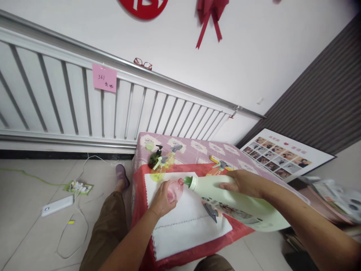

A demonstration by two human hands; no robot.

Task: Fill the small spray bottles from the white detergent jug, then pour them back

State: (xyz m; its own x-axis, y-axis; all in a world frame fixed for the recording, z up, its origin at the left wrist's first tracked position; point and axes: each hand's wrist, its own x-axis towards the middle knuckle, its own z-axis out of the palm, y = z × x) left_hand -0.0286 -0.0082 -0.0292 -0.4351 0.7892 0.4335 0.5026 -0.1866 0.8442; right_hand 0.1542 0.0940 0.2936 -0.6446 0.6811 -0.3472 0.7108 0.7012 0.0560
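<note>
A person is wearing olive-brown trousers [108, 229], the cloth creasing along the left leg, and a purple slip-on shoe [121, 173]; both forearms [135, 233] are showing bare.

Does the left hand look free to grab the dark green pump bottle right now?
Probably not: the left hand is wrapped around the pink bottle. The dark green pump bottle looks close, but a yellow spray bottle stands partly in front of it.

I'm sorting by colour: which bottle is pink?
The small bottle in the left hand; the pump bottle is dark green, spray bottles yellow or orange, the jug pale green.
</note>
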